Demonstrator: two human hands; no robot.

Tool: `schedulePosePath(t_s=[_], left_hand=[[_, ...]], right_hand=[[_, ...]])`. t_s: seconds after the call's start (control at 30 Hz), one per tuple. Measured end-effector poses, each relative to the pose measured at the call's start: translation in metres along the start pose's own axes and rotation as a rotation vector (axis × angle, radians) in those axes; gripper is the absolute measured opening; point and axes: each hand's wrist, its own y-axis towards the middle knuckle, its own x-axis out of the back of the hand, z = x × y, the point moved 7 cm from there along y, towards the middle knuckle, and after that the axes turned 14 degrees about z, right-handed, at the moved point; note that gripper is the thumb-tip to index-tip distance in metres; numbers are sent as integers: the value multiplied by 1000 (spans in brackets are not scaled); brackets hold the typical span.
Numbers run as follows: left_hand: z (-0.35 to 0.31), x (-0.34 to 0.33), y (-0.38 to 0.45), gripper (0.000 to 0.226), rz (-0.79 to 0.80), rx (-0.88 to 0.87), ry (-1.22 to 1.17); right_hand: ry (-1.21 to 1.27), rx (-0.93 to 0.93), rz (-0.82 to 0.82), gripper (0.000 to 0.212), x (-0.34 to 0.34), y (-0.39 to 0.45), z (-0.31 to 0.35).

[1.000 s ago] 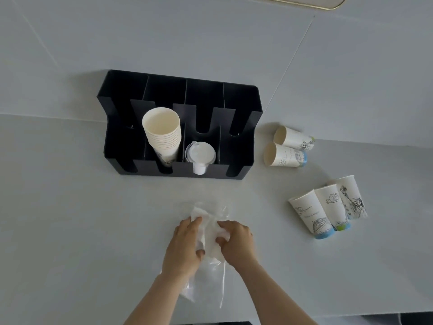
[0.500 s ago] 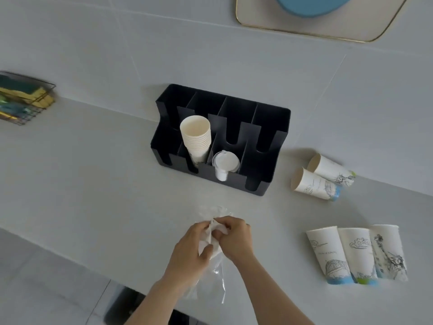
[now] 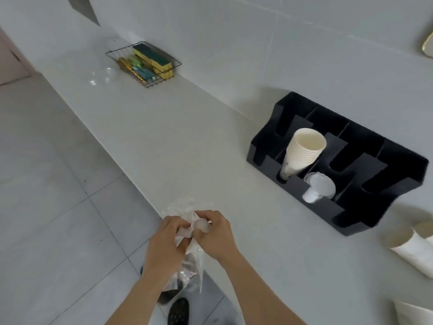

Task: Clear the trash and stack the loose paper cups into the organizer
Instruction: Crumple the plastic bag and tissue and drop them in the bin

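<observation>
Both hands hold a crumpled clear plastic wrapper (image 3: 190,231) at the counter's front edge. My left hand (image 3: 164,245) grips its left side, my right hand (image 3: 214,233) its right, and its tail hangs down past the edge. The black organizer (image 3: 398,165) stands at the right against the wall. A stack of paper cups (image 3: 303,153) leans in one of its slots, with clear lids (image 3: 319,188) in the slot beside it. Loose paper cups (image 3: 412,247) lie at the right edge, partly cut off.
A wire basket (image 3: 145,63) with sponges and packets sits far left on the white counter (image 3: 175,141), with a clear lid (image 3: 110,73) beside it. Tiled floor (image 3: 46,207) lies to the left below the counter edge. My dark shoe (image 3: 178,310) shows below.
The view has swung left, so the organizer and loose cups have shifted right and the basket and floor appeared. Both hands have kept bunching the wrapper and now hold it over the counter's edge.
</observation>
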Motion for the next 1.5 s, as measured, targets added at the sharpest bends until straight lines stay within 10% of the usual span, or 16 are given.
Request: schedulePosePath(t_s=[0.33,0.6,0.73,1.0,1.5], left_hand=[[205,17,-18,27,-141,354,-285],[328,-103,9,12,28,478,-438],[378,-170,28,40,207,489,-519],[463,-257,67,54,428,438,-395],[524,-275,100,47,337,439,27]], right_hand=[[-82,-139,284,52,-183,68,-47],[-179,-338,159,35,-240,112,-188],[-293,-405,178,37,-252,141,-261],[-313,-508,191,37,-285,201,-363],[-714,-452,462,60,-319,244,-407]])
